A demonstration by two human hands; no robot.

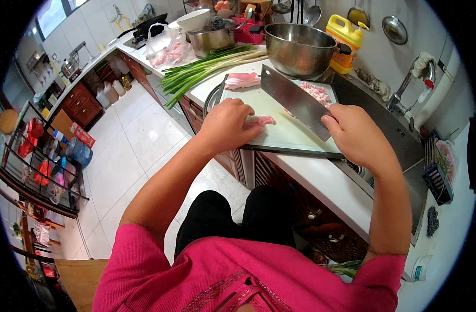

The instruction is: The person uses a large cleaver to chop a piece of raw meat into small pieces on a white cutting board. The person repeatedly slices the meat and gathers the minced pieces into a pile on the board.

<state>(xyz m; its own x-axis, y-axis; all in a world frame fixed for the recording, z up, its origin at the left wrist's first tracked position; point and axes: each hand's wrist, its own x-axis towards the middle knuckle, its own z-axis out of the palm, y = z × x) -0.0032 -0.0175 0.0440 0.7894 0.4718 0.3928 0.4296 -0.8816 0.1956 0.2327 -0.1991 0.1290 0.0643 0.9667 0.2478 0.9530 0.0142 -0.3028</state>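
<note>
My right hand (355, 136) grips a Chinese cleaver (292, 101) by its handle end. Its broad blade slants across the white cutting board (288, 136), above the board as far as I can tell. Under the fingers of my left hand (227, 124), a strip of raw meat (264, 121) lies on the board and is held there. A thicker piece of raw pork (242, 80) rests at the board's far left corner. Behind the blade, a heap of chopped meat (316, 93) sits at the far right, partly hidden.
Long green scallions (199, 74) lie left of the board. Beyond it stands a steel pot (300, 50) with a yellow jug (343, 43) beside it. To the right is a sink (394, 156) with a faucet (402, 93). A plastic bag (169, 50) holds more meat.
</note>
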